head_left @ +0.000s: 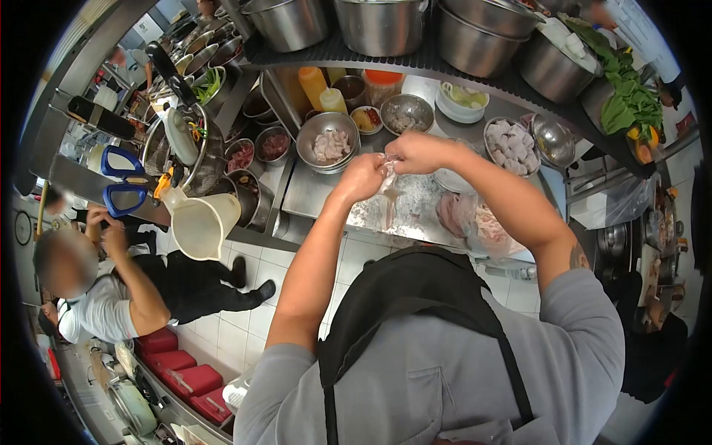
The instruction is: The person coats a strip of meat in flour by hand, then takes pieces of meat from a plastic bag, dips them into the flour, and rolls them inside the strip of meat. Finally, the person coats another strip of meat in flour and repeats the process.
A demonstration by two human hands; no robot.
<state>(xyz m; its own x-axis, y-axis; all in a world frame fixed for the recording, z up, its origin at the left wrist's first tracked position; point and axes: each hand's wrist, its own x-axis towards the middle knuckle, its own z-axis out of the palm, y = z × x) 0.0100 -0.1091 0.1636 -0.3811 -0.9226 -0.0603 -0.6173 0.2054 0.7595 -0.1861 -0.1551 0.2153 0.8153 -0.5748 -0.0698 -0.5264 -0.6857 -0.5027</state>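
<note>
My left hand (pixel 363 178) and my right hand (pixel 417 151) are together over the steel counter (pixel 319 196), fingers closed. Pinched between them is a thin, whitish, translucent piece (pixel 389 173) that hangs down a little; I cannot tell what it is. Just left of my left hand stands a steel bowl (pixel 305 139) with pale raw meat pieces (pixel 331 145) in it. Beyond my right hand is another steel bowl (pixel 429 111) with pale bits. Pink raw meat (pixel 449 213) and a clear plastic bag of pale strips (pixel 489 228) lie on the counter below my right forearm.
A bowl of white chunks (pixel 512 147) stands right of my hands. Yellow squeeze bottles (pixel 331 101) and a small bowl of chopped red and yellow food (pixel 366 119) stand behind. Large steel pots (pixel 380 28) line the shelf overhead. Another person (pixel 119 285) is at left.
</note>
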